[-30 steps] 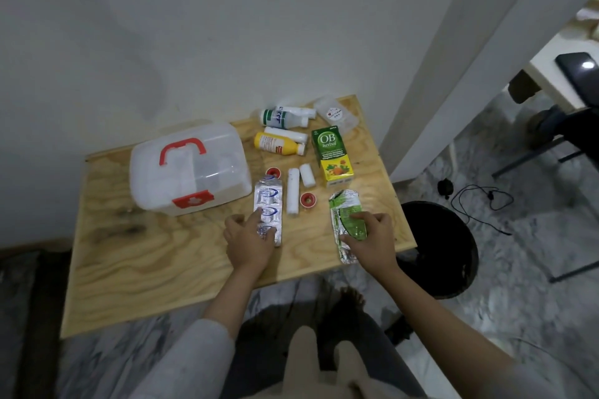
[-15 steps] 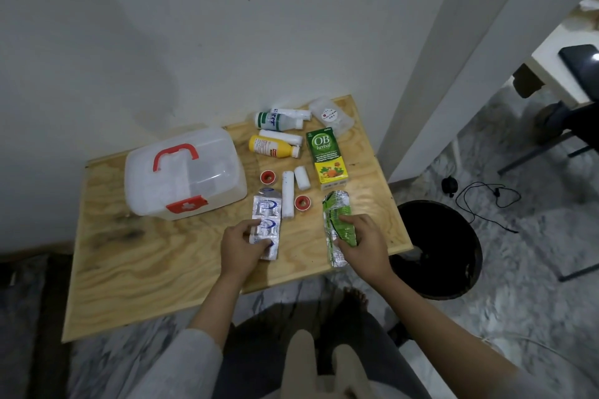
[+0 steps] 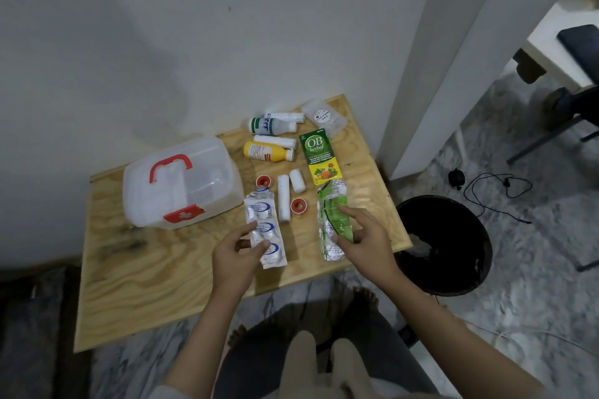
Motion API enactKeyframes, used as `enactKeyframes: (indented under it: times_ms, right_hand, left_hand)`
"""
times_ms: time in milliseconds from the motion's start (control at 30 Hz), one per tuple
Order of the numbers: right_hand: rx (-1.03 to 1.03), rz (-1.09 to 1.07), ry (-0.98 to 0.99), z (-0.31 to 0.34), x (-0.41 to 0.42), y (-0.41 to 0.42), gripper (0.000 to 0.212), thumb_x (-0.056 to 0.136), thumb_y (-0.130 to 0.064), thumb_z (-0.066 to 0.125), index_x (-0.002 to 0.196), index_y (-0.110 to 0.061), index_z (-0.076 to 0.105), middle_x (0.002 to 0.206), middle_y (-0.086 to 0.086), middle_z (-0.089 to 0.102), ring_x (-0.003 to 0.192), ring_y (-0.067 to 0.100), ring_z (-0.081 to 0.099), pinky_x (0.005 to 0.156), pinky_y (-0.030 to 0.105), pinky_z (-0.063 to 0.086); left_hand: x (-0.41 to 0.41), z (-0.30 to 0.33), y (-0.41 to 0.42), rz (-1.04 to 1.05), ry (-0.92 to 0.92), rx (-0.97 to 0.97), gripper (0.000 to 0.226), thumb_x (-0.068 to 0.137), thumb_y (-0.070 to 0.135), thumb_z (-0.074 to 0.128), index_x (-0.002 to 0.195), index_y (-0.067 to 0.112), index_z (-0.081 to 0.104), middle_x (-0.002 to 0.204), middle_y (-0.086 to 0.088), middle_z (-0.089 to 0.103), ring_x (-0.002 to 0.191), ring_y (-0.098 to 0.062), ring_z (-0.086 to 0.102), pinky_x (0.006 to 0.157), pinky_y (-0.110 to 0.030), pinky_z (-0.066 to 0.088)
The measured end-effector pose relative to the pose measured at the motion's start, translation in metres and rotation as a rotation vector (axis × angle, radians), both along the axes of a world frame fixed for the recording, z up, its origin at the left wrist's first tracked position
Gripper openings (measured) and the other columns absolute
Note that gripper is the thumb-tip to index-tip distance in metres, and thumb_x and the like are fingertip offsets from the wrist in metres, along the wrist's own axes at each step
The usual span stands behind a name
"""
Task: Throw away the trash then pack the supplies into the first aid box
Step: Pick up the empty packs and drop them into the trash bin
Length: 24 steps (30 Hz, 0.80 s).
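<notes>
My left hand (image 3: 235, 254) pinches the lower half of a silver pill strip with blue labels (image 3: 263, 216), thumb and forefinger on its edges. My right hand (image 3: 364, 241) grips a green and silver pill strip (image 3: 332, 207) near its lower end. Both strips lie along the wooden table (image 3: 155, 272). The closed translucent first aid box (image 3: 181, 185) with a red handle and red latch stands to the left. A black trash bin (image 3: 444, 246) sits on the floor right of the table.
Behind the strips lie a green OB herbal carton (image 3: 319, 152), a yellow bottle (image 3: 267, 152), a white and green bottle (image 3: 270, 126), white gauze rolls (image 3: 283, 197), two red tape rolls (image 3: 298, 206) and a clear bag (image 3: 324, 115). The wall stands close behind; a cable (image 3: 492, 191) lies on the floor.
My left hand has closed its thumb and finger around the blue strip and lifted its near end slightly. My right hand has shifted its fingers along the green strip.
</notes>
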State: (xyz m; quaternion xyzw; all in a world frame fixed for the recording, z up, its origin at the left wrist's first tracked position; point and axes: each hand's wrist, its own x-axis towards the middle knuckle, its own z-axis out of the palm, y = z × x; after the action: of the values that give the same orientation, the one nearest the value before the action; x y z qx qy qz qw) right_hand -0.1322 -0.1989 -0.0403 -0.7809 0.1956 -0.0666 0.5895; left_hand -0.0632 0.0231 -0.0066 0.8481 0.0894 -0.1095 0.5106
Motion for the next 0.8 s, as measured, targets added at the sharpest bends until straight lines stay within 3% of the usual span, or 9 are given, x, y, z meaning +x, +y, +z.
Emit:
enactKeyframes:
  times_ms: [67, 167, 333, 400, 500, 567, 633, 700, 800]
  right_hand:
    - [0.030, -0.051, -0.010, 0.004, -0.005, -0.006, 0.053, 0.073, -0.010, 0.078, 0.120, -0.025, 0.059, 0.117, -0.011, 0.057, 0.055, 0.003, 0.055, 0.053, 0.025, 0.048]
    - [0.054, -0.175, -0.007, 0.004, -0.015, -0.022, 0.052, 0.072, -0.008, 0.078, 0.120, -0.019, 0.059, 0.118, -0.005, 0.057, 0.054, 0.005, 0.058, 0.051, 0.016, 0.047]
    - [-0.004, -0.441, 0.070, 0.004, -0.045, -0.064, 0.050, 0.076, -0.006, 0.075, 0.122, -0.005, 0.055, 0.111, 0.004, 0.057, 0.082, -0.003, 0.062, 0.063, 0.002, 0.045]
    - [-0.052, -0.522, 0.163, -0.003, -0.061, -0.084, 0.051, 0.079, -0.010, 0.073, 0.125, -0.005, 0.052, 0.117, 0.007, 0.056, 0.100, 0.008, 0.057, 0.076, 0.009, 0.044]
    - [-0.091, -0.571, 0.328, -0.021, -0.082, -0.113, 0.047, 0.082, -0.010, 0.067, 0.126, -0.001, 0.051, 0.122, 0.016, 0.055, 0.112, 0.026, 0.053, 0.086, 0.023, 0.038]
    - [-0.072, -0.511, 0.389, -0.022, -0.076, -0.116, 0.031, 0.082, -0.004, 0.063, 0.111, 0.006, 0.058, 0.110, 0.021, 0.059, 0.105, 0.031, 0.055, 0.078, 0.026, 0.040]
    - [-0.074, -0.434, 0.425, -0.026, -0.063, -0.115, 0.023, 0.081, -0.002, 0.059, 0.101, 0.010, 0.057, 0.098, 0.024, 0.062, 0.096, 0.036, 0.056, 0.075, 0.037, 0.045]
    - [-0.079, -0.377, 0.472, -0.035, -0.047, -0.117, 0.032, 0.083, -0.010, 0.058, 0.111, 0.002, 0.051, 0.109, 0.022, 0.058, 0.101, 0.037, 0.055, 0.076, 0.039, 0.047]
    - [-0.039, -0.351, 0.553, -0.040, -0.027, -0.116, 0.053, 0.084, -0.012, 0.058, 0.132, -0.005, 0.036, 0.136, 0.022, 0.038, 0.117, 0.039, 0.048, 0.090, 0.038, 0.043]
  left_hand:
    - [-0.002, 0.013, -0.012, -0.022, -0.047, -0.022, 0.039, 0.071, 0.004, 0.078, 0.108, 0.015, 0.069, 0.094, 0.000, 0.070, 0.080, -0.017, 0.063, 0.064, -0.019, 0.054]
    - [0.000, 0.023, -0.046, -0.107, -0.085, -0.060, 0.043, 0.071, 0.003, 0.079, 0.110, 0.015, 0.068, 0.093, 0.001, 0.069, 0.070, -0.008, 0.057, 0.065, -0.016, 0.051]
    - [0.006, 0.011, -0.139, -0.450, -0.159, -0.050, 0.047, 0.070, 0.009, 0.080, 0.113, 0.020, 0.065, 0.097, 0.007, 0.065, 0.061, -0.003, 0.054, 0.063, -0.019, 0.049]
    - [0.002, -0.001, -0.182, -0.573, -0.145, -0.023, 0.044, 0.071, 0.009, 0.079, 0.112, 0.016, 0.066, 0.090, 0.014, 0.059, 0.059, 0.000, 0.054, 0.059, -0.012, 0.045]
    - [-0.010, -0.022, -0.237, -0.754, -0.095, 0.060, 0.042, 0.071, 0.008, 0.077, 0.112, 0.006, 0.066, 0.081, 0.002, 0.059, 0.058, 0.001, 0.054, 0.059, -0.009, 0.041]
    - [-0.009, -0.035, -0.250, -0.845, -0.085, 0.157, 0.045, 0.071, 0.011, 0.076, 0.114, 0.003, 0.065, 0.092, -0.010, 0.064, 0.074, -0.011, 0.060, 0.074, -0.020, 0.048]
    - [-0.002, -0.045, -0.254, -0.912, -0.069, 0.250, 0.046, 0.073, 0.015, 0.074, 0.116, 0.002, 0.063, 0.108, -0.016, 0.065, 0.097, -0.027, 0.062, 0.084, -0.026, 0.042]
    - [0.006, -0.052, -0.253, -0.952, -0.007, 0.329, 0.048, 0.077, 0.023, 0.072, 0.119, 0.003, 0.060, 0.114, -0.016, 0.065, 0.106, -0.030, 0.060, 0.085, -0.028, 0.041]
    - [0.026, -0.063, -0.252, -0.939, 0.117, 0.446, 0.064, 0.084, 0.036, 0.065, 0.136, 0.005, 0.044, 0.132, -0.016, 0.056, 0.120, -0.030, 0.053, 0.093, -0.033, 0.043]
